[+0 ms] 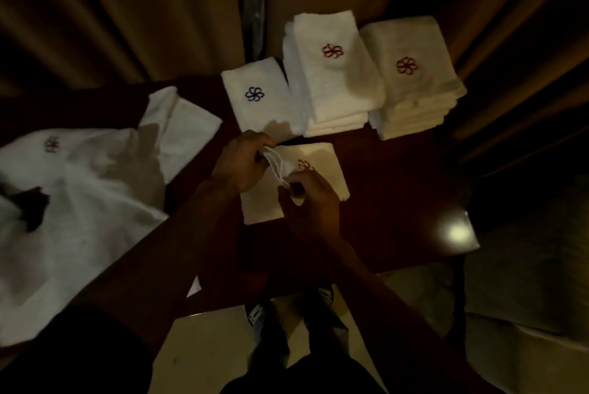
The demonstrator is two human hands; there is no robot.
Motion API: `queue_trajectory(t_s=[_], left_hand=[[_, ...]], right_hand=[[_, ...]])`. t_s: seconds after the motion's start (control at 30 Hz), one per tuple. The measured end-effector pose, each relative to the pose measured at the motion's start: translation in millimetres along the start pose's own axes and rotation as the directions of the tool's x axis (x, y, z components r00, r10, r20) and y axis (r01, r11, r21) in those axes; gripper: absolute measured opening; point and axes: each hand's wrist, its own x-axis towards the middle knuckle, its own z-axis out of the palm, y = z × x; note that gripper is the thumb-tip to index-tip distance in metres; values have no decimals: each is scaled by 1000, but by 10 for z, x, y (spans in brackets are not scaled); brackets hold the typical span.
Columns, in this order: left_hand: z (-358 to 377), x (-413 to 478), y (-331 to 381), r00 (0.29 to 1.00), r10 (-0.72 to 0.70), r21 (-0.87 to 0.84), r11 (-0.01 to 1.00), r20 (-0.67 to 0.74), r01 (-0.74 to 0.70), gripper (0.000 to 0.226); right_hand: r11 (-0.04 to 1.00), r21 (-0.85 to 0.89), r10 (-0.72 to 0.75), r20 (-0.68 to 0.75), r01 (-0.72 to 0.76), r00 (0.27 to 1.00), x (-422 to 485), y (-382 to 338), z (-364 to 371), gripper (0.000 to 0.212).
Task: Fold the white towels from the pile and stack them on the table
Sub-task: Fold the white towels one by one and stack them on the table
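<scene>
Seen from the head camera, the small white terry towel with a red flower emblem (318, 154) lies on the dark wooden table (398, 196), near the folded white stacks (338, 81). The left hand (242, 164) and right hand (307, 205) each pinch its doubled edge, probably to square the layers. The loose white towel pile (79, 202) lies to the left.

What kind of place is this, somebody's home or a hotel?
Most likely a hotel room or housekeeping area, though that's a guess. Stacks of folded white towels carry the same embroidered flower logo, they sit on a dark wooden table, and heavy pleated curtains hang behind it.
</scene>
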Motion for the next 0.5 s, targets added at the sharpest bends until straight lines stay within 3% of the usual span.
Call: queue_trajectory(t_s=[0.17,0.33,0.5], left_hand=[[-43,-214,-509,998,-47,-36,998,38,49,42],[5,-375,-856,992,-88,-69,993,90,95,32],[10,-423,-954,991,-74,-83,993,107,84,36]], right_hand=[[999,-33,-24,124,29,992,-100,-150,441,11],[995,-96,2,200,17,980,-220,-179,758,13],[995,-98,24,290,5,957,-282,-105,931,12]])
